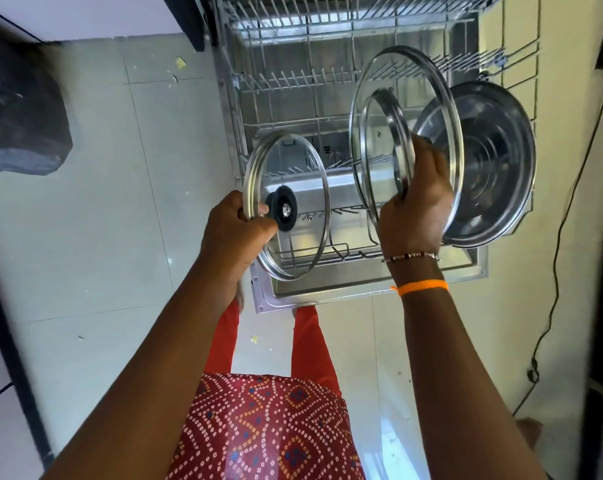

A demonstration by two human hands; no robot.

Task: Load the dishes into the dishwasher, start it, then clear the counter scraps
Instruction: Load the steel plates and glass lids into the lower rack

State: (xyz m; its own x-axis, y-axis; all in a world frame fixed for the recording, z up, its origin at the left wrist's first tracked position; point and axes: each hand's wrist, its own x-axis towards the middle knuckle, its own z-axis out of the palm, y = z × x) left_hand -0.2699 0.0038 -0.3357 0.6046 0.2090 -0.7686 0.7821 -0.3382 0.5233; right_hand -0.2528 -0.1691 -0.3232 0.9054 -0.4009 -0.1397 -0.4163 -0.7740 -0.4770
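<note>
Glass, steel-rimmed small lid with black knob stands on edge, gripped by the left hand above the wire lower rack. Right hand grasps two larger glass lids beside a steel bowl, nearer the rack's tines.

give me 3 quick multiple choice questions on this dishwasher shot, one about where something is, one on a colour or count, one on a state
1. Where is the steel bowl?
A. on the floor
B. at the right of the lower rack
C. in the left hand

2. What colour is the knob of the small lid?
A. black
B. red
C. white

3. What is the right hand doing?
A. hanging idle
B. pressing a button
C. gripping glass lids

Answers: 1 B, the bowl stands on edge at the rack's right side. 2 A, the knob is black. 3 C, its fingers curl over the lid rims, while the left hand holds the small lid.
</note>
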